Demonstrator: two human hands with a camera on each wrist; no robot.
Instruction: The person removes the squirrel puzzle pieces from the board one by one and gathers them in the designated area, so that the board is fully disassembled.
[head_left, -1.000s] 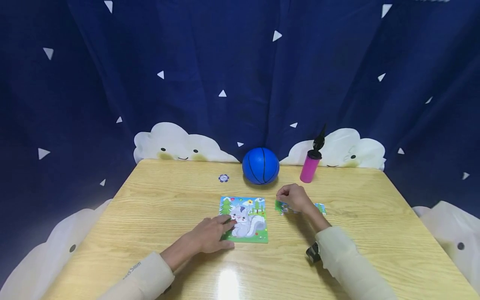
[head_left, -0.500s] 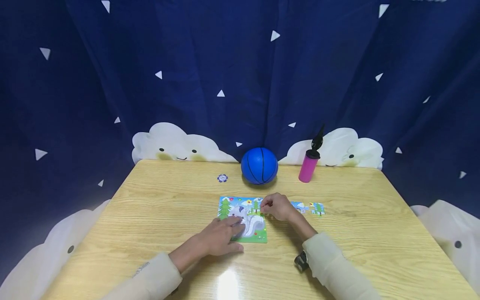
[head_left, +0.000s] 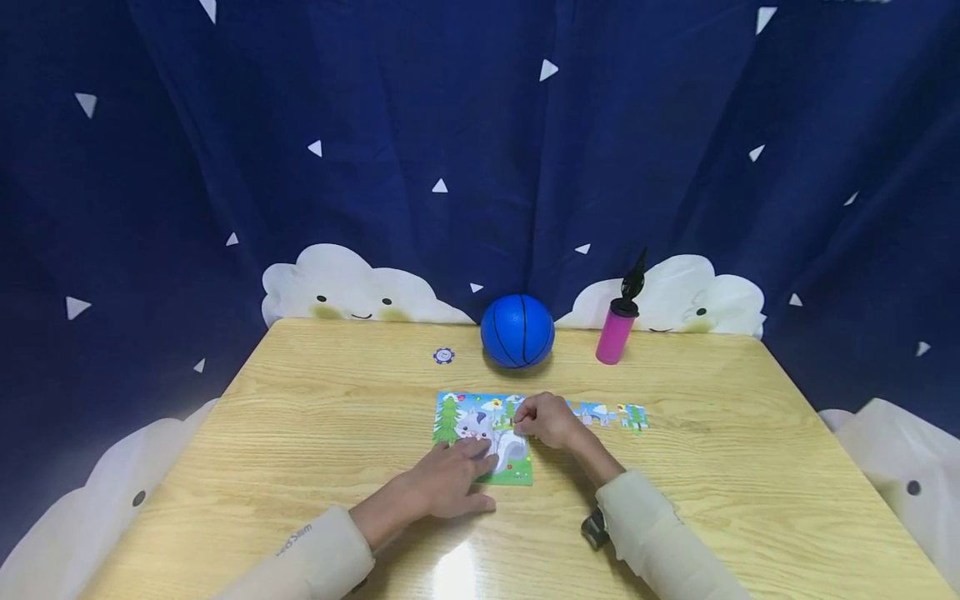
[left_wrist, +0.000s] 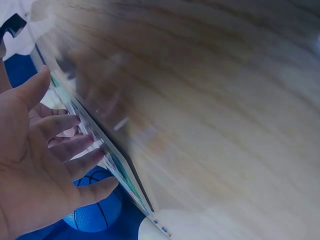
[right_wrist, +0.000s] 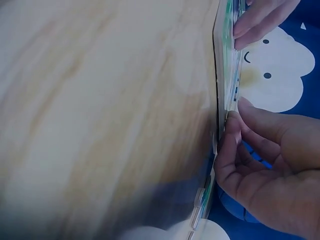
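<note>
While the left hand (head_left: 450,483) lies flat with straight fingers on the near edge of the colourful squirrel-picture jigsaw board (head_left: 483,437), the right hand (head_left: 547,419) curls in over the board's far right corner, thumb and fingertips pinched together. From the right wrist view those fingertips (right_wrist: 232,132) nip at something thin right at the board's edge; it looks like a small flat jigsaw piece, though it is too hidden to be sure. The board sits mid-table on the pale wooden table (head_left: 315,417), with a short row of loose picture pieces (head_left: 611,414) just beside it to the right. I'd judge these pieces light, stiff card, thin and flat to the surface, so best taken by the edges with fingertips and pressed down flat; the board would slide easily on the glossy top, hence that steadying palm. Behind stand a blue rubber ball (head_left: 517,331) and a pink cylindrical pump (head_left: 617,329).
</note>
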